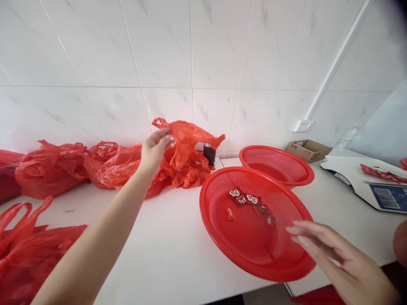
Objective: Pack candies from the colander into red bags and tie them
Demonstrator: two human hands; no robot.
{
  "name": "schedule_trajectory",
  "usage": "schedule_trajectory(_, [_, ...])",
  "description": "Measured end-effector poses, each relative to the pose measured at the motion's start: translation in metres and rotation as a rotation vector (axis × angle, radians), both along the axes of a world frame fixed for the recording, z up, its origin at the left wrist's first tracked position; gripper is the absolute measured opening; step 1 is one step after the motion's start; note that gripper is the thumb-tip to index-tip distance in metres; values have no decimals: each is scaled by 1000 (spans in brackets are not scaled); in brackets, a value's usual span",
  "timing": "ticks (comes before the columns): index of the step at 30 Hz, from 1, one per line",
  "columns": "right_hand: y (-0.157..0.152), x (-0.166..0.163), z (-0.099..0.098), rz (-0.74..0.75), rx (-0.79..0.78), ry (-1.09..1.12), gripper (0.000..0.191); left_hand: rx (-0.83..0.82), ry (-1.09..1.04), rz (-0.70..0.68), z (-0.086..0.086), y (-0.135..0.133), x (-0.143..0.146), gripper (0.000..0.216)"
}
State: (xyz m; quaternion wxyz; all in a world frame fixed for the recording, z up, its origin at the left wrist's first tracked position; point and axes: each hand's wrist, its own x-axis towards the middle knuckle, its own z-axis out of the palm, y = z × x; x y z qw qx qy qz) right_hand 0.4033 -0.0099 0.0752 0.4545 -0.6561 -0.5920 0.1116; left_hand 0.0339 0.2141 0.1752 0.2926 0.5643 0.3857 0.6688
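My left hand (154,149) reaches far over the white counter and pinches a crumpled red plastic bag (187,137), lifting it above a pile of red bags (127,167) by the tiled wall. My right hand (333,258) hovers with fingers stretched out over the near rim of a big red perforated basket (219,231), holding nothing. A few small wrapped candies (249,203) lie inside that basket. A second red basket (276,163) sits just behind it.
More red bags lie at the near left (25,250) and far left (47,169). A dark cup (209,153) stands by the wall. A white scale (369,182) with red packets sits at the right, a cardboard box (308,150) behind it.
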Motion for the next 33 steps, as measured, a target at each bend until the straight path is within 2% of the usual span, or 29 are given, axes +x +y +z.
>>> schedule_trajectory(2, [6, -46, 17, 215, -9, 103, 27, -15, -46, -70, -14, -49, 0, 38])
schedule_trajectory(5, [17, -119, 28, 477, 0, 232, 23, -132, -157, -170, -39, -119, 4, 36])
schedule_trajectory(9, [37, -197, 24, 615, 85, 320, 52, -288, -219, -335, -64, -187, 9, 38])
schedule_trajectory(10, [42, -209, 21, 639, 90, 364, 53, -334, -211, -328, -69, -198, 9, 41])
schedule_trajectory(12, [50, -226, 14, 710, 57, 473, 39, -395, -154, -226, -75, -214, 4, 45])
schedule_trajectory(15, [56, -235, 3, 771, -17, 613, 16, -383, -49, -34, -82, -225, -8, 47])
schedule_trajectory(18, [54, -237, -6, 729, -85, 709, 19, -340, -37, 61, -89, -230, -21, 51])
schedule_trajectory(20, [48, -242, -9, 749, -159, 696, 23, -344, -49, 51, -93, -233, -25, 53])
schedule_trajectory(23, [37, -253, -14, 844, -243, 636, 29, -382, -15, -47, -98, -238, -23, 48])
schedule_trajectory(26, [32, -262, -20, 836, -224, 729, 26, -413, 34, -102, -106, -240, -17, 42])
schedule_trajectory(28, [33, -265, -24, 791, -187, 835, 25, -388, 70, -68, -115, -237, -16, 49])
schedule_trajectory(30, [35, -266, -27, 765, -160, 917, 26, -350, 148, 36, -128, -229, -18, 64])
schedule_trajectory(33, [35, -265, -28, 738, -139, 908, 27, -378, 306, 159, -145, -218, -30, 83])
